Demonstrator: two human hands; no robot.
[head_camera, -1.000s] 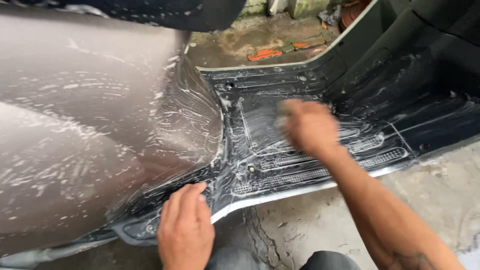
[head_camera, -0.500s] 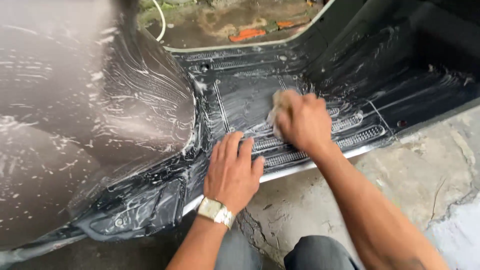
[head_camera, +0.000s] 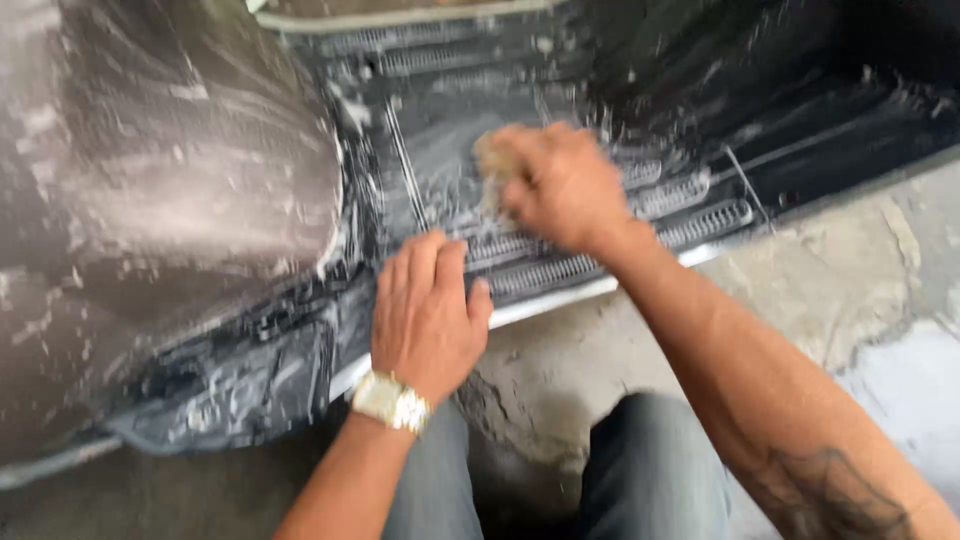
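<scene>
Dark plastic bumper panel (head_camera: 300, 380) lying on the concrete floor (head_camera: 840, 270), streaked all over with white soap suds, ribbed grille slots along its near edge. Right hand (head_camera: 560, 185) curled shut around a small yellowish sponge (head_camera: 492, 160), pressed against the soapy middle of the panel. Left hand (head_camera: 428, 315) open, fingers spread flat, resting on the panel's near edge; gold wristwatch (head_camera: 392, 402) at the wrist.

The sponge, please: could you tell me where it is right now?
In the head view, the sponge sits upper centre under the right hand, pressed on the soapy black floor panel, above the left hand.
</scene>
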